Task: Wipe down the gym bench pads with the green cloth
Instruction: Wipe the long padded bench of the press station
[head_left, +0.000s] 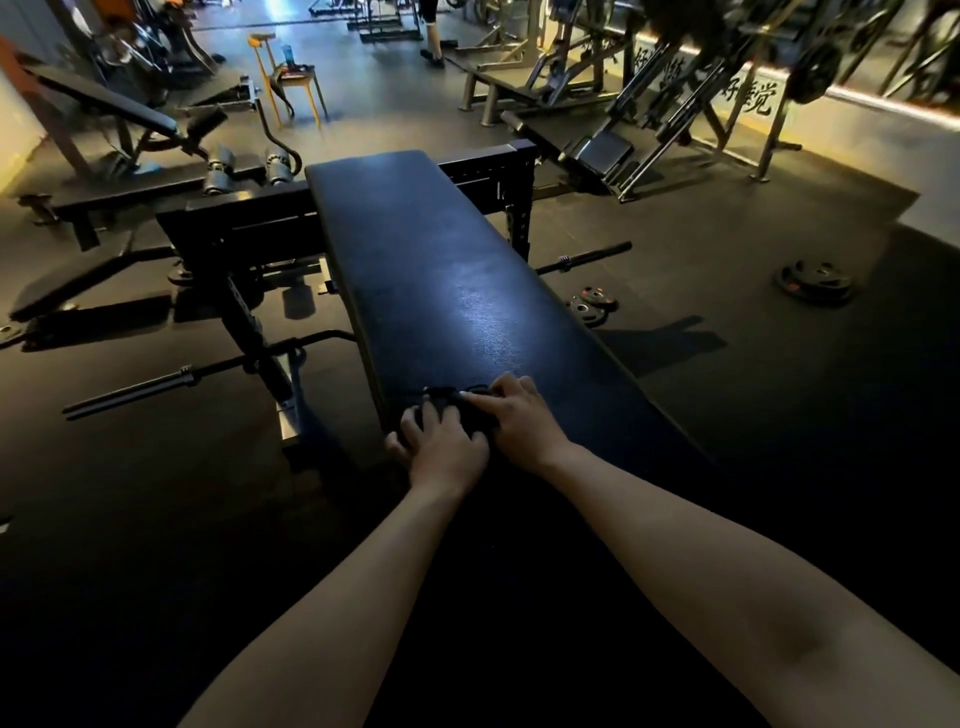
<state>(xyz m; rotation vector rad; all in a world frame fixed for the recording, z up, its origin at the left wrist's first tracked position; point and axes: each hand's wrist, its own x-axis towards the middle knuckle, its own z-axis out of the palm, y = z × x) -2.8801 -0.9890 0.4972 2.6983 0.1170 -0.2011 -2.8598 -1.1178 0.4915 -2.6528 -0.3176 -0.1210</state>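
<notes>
Clearly the biggest thing in play is the long black bench pad (441, 260), running away from the person on its dark steel frame (234, 228). Its grained, faintly shiny cover suggests firm upholstery that will give a little under pressure but not shift, and it looks slick enough for fabric to glide over. Both hands meet at the pad's near left edge. The left hand (441, 449) sits right at that edge with its fingers curled down over the cloth (470, 413), gripping it. The right hand (519, 415) reaches in from the pad's middle and lays its fingers across the cloth's far side, though whether they pinch it or only press it flat cannot be told. The cloth itself is a small crumpled bundle lying on the pad between and under the two hands, and it reads nearly black in this dim light. It is likely light, limp and prone to bunching. It is best held spread under a flat palm, with the fingertips pinning its leading edge so it does not roll up while wiping.
</notes>
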